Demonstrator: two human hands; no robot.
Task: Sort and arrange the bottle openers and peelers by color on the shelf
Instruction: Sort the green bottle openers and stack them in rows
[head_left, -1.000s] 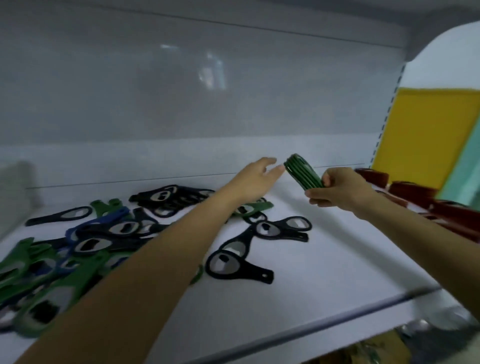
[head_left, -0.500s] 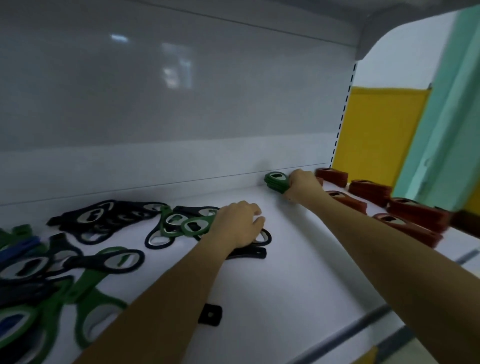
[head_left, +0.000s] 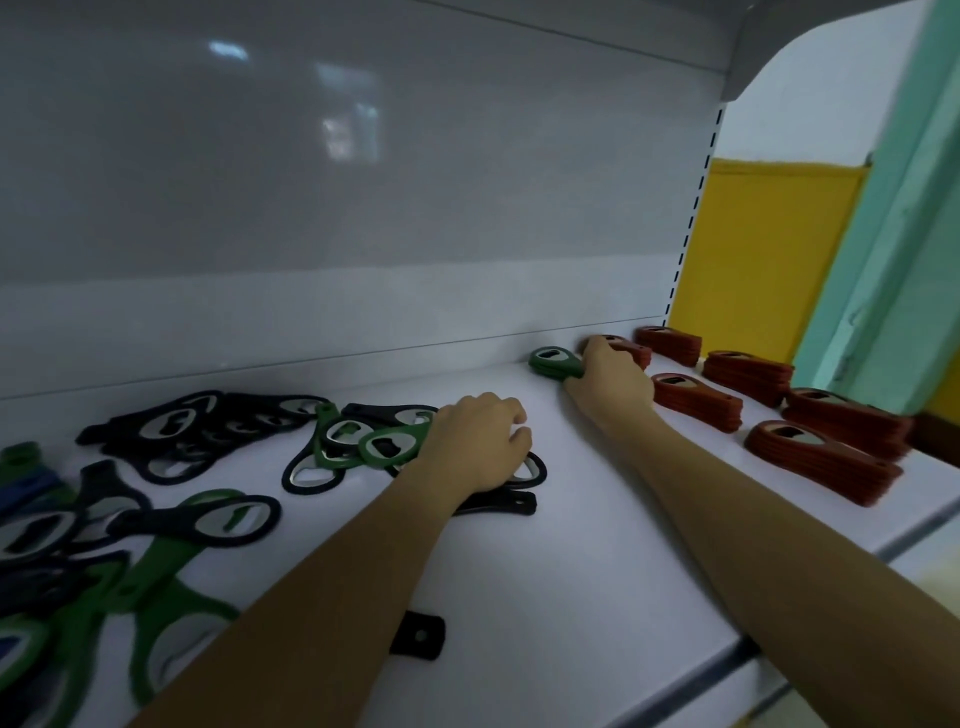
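My right hand (head_left: 610, 384) grips a small stack of green bottle openers (head_left: 553, 361) lying on the white shelf (head_left: 545, 582) near the back wall, just left of the red stacks (head_left: 696, 401). My left hand (head_left: 475, 444) rests with curled fingers on a black opener (head_left: 519, 483) in the middle of the shelf, beside two loose green openers (head_left: 387, 446). Whether the fingers hold it is hidden. Black, green and blue openers (head_left: 171, 431) lie mixed across the left part.
Several neat stacks of red openers (head_left: 821, 460) fill the shelf's right end. A lone black opener (head_left: 418, 634) pokes out under my left forearm. The shelf's front edge (head_left: 737, 654) runs along the lower right, with a yellow and teal wall (head_left: 769, 249) beyond.
My right hand carried the green stack from mid-air down to the shelf's back, beside the red stacks. My left hand came down from near the stack onto the black opener.
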